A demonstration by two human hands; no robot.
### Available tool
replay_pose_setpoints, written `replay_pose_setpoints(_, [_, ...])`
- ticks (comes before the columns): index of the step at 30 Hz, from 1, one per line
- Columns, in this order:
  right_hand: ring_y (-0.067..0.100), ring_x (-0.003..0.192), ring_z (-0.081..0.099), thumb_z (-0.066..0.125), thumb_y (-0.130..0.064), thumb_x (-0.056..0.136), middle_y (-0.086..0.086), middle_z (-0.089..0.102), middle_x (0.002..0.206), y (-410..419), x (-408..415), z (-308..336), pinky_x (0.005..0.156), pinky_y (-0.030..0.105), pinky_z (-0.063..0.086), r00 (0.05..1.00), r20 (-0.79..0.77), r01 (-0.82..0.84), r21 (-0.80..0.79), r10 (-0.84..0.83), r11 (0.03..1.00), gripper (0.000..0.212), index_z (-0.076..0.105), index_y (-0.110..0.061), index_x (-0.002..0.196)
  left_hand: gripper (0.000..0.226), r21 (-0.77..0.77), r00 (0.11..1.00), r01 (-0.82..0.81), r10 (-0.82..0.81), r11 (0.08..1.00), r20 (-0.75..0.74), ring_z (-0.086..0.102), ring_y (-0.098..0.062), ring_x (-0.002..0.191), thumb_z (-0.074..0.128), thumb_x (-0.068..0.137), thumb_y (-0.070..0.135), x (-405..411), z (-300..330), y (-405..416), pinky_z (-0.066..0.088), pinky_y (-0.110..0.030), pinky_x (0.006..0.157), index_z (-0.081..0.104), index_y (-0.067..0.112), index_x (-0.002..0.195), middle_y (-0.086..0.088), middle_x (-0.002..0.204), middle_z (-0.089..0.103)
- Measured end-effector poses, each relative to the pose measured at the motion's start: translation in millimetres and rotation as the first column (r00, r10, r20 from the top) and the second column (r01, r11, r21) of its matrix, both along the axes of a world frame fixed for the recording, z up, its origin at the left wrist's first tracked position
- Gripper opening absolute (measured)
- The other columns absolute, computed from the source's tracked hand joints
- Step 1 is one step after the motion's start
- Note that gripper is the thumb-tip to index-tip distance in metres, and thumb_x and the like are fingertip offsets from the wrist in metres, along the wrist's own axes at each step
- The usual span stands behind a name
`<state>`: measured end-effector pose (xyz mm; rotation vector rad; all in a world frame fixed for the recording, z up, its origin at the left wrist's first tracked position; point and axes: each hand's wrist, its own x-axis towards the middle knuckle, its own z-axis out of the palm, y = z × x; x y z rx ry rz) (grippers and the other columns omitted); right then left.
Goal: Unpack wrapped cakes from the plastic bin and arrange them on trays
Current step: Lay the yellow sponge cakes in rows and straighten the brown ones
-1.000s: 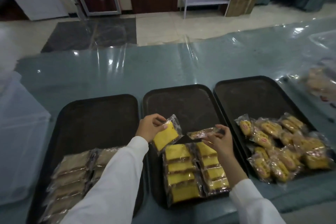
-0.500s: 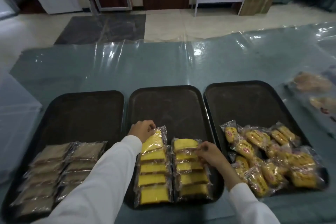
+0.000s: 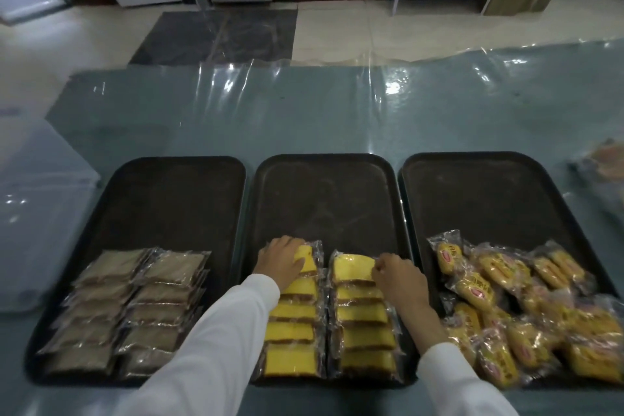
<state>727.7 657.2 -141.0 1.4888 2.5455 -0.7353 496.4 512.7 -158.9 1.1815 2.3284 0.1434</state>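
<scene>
Three dark trays sit side by side on the table. The middle tray [image 3: 324, 199] holds two columns of wrapped yellow cakes. My left hand [image 3: 282, 260] lies over the far cake of the left column [image 3: 306, 257], fingers curled round its far edge. My right hand [image 3: 400, 275] pinches the right edge of the far cake of the right column [image 3: 351, 267]. Both cakes lie flat on the tray at the head of their columns. Wrapped brown cakes [image 3: 135, 300] fill the near half of the left tray [image 3: 175, 165] in two columns.
The right tray [image 3: 489, 199] carries a loose heap of wrapped oval yellow cakes [image 3: 506, 314] in its near half. A translucent plastic bin [image 3: 40, 213] stands at the table's left edge. A bag of more cakes [image 3: 604, 165] lies blurred at the far right. Clear film covers the table.
Both hands came down from above the middle tray and laid their yellow cakes at the far ends of the two columns. The camera has tilted lower.
</scene>
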Motion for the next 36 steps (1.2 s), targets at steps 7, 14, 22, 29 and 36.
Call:
replay_pose_setpoints(7, [0.009, 0.091, 0.06, 0.066, -0.028, 0.097, -0.013, 0.064, 0.094, -20, -44, -2, 0.077, 0.036, 0.056, 0.936, -0.268, -0.218, 0.069, 0.228, 0.974, 0.002, 0.065, -0.03, 0.096, 0.047, 0.07, 0.988, -0.007, -0.004, 0.998, 0.152, 0.029, -0.014, 0.146, 0.057, 0.1, 0.047, -11, 0, -23, 0.03, -0.043, 0.119, 0.056, 0.028, 0.142, 0.009, 0.156, 0.039])
replay_pose_setpoints(14, [0.013, 0.105, 0.057, 0.075, -0.04, 0.09, -0.013, 0.058, 0.111, -39, -82, -15, 0.091, 0.034, 0.049, 0.877, -0.235, -0.421, 0.049, 0.42, 0.906, 0.017, 0.072, -0.032, 0.104, 0.048, 0.168, 0.976, -0.069, 0.032, 0.983, 0.214, 0.04, -0.011, 0.135, 0.076, 0.084, 0.053, -30, 6, -54, 0.037, -0.042, 0.116, 0.063, 0.034, 0.127, 0.014, 0.144, 0.046])
replay_pose_setpoints(22, [0.015, 0.118, 0.055, 0.069, -0.04, 0.094, -0.01, 0.054, 0.126, -46, -99, -20, 0.117, 0.042, 0.035, 0.899, -0.083, -0.432, -0.021, 0.429, 0.902, 0.026, 0.066, -0.031, 0.118, 0.018, 0.222, 0.953, -0.16, 0.092, 0.962, 0.289, 0.058, -0.014, 0.11, 0.08, 0.088, 0.029, -36, 2, -58, 0.051, -0.034, 0.103, 0.069, 0.028, 0.103, 0.012, 0.122, 0.055])
replay_pose_setpoints(29, [0.014, 0.118, 0.056, 0.071, -0.033, 0.094, -0.01, 0.054, 0.127, -46, -110, -23, 0.119, 0.04, 0.034, 0.918, -0.074, -0.391, 0.005, 0.391, 0.92, 0.021, 0.067, -0.03, 0.115, 0.01, 0.283, 0.95, -0.189, 0.103, 0.94, 0.294, 0.056, -0.01, 0.111, 0.079, 0.089, 0.021, -43, -6, -49, 0.046, -0.024, 0.102, 0.071, 0.024, 0.094, 0.013, 0.119, 0.055])
replay_pose_setpoints(36, [0.015, 0.122, 0.051, 0.069, -0.031, 0.095, -0.008, 0.052, 0.13, -36, -127, -31, 0.115, 0.037, 0.036, 0.919, -0.063, -0.387, 0.044, 0.39, 0.921, 0.023, 0.065, -0.029, 0.118, 0.014, 0.317, 0.953, -0.186, 0.092, 0.93, 0.289, 0.053, -0.006, 0.116, 0.078, 0.089, 0.018, -58, -21, -38, 0.041, -0.02, 0.101, 0.067, 0.025, 0.092, 0.014, 0.125, 0.052])
